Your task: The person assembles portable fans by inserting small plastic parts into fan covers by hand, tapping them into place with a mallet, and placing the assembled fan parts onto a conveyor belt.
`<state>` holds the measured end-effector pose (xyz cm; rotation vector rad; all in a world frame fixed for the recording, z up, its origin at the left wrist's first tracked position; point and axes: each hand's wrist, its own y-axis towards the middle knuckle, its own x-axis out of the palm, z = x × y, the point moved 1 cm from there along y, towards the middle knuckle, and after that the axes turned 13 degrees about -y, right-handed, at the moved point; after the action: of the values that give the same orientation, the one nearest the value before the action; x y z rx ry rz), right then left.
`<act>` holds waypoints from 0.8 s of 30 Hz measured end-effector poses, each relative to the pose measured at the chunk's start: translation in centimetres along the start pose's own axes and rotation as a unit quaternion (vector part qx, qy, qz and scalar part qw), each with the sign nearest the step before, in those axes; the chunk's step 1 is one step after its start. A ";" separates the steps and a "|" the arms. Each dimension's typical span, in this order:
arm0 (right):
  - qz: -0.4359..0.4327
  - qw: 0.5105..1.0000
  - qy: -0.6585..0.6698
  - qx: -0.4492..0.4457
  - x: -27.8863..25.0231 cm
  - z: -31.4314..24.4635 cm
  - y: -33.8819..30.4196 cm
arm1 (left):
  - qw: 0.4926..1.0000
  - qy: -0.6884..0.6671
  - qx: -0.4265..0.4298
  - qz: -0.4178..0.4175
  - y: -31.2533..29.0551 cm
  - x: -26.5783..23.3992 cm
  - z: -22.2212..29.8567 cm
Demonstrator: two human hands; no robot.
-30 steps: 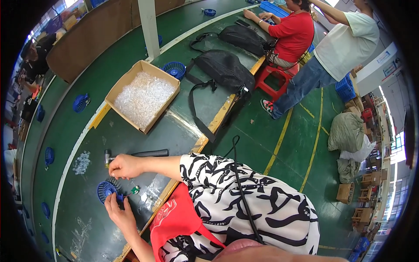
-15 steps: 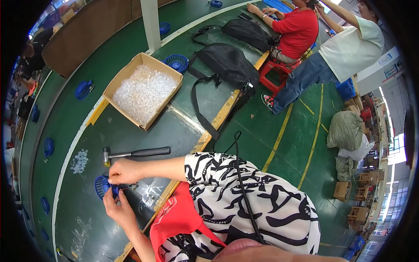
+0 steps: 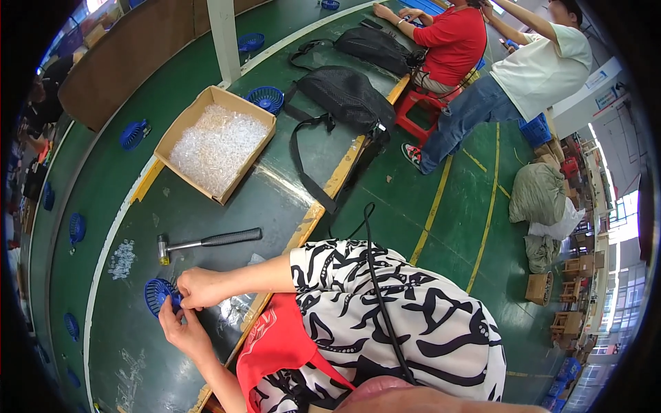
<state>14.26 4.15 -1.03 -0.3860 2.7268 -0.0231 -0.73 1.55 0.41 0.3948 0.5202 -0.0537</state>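
A blue fan housing [image 3: 159,294], round with a slotted cage and a short stem, is held just above the bench. My left hand [image 3: 186,333] has its fingers and thumb closed around the stem from the near side. The right hand [image 3: 200,288] pinches at the same stem, its fingertips close to the left ones. Whatever small part may sit between the fingertips is hidden. Beyond my right hand lies a hammer [image 3: 210,241] with a yellow-tipped head and black grip. Several small clear plastic pieces [image 3: 122,259] are scattered to the left of it.
A cardboard box [image 3: 160,149] of clear plastic pieces stands on the bench, near black bags [image 3: 344,96]. More blue housings [image 3: 77,227] rest on the green belt [image 3: 58,275] alongside. Two people, one in a red top [image 3: 454,45], are at the far end.
My right hand has shifted down slightly along the stem, bringing its fingertips nearer the left hand's. The view has tilted a little; the fan housing stays in both hands.
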 end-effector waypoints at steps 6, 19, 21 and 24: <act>0.001 1.000 -0.004 -0.013 0.3 0.7 -0.5 | 1.000 0.023 0.015 -0.001 -0.7 0.3 0.4; -0.013 1.000 0.013 -0.003 -0.4 -0.4 -1.4 | 0.999 0.019 0.036 -0.006 -0.8 0.1 0.3; -0.004 1.000 0.018 -0.008 -0.4 -0.2 -1.4 | 0.999 -0.015 -0.006 0.030 -0.9 0.2 0.3; 0.006 1.000 0.006 -0.004 -0.5 -0.5 -1.8 | 0.999 -0.009 0.002 0.037 -1.1 0.4 0.1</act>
<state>15.03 2.58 -0.28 -0.3730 2.7412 -0.0099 -0.49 0.54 -0.08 0.4171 0.4865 0.0132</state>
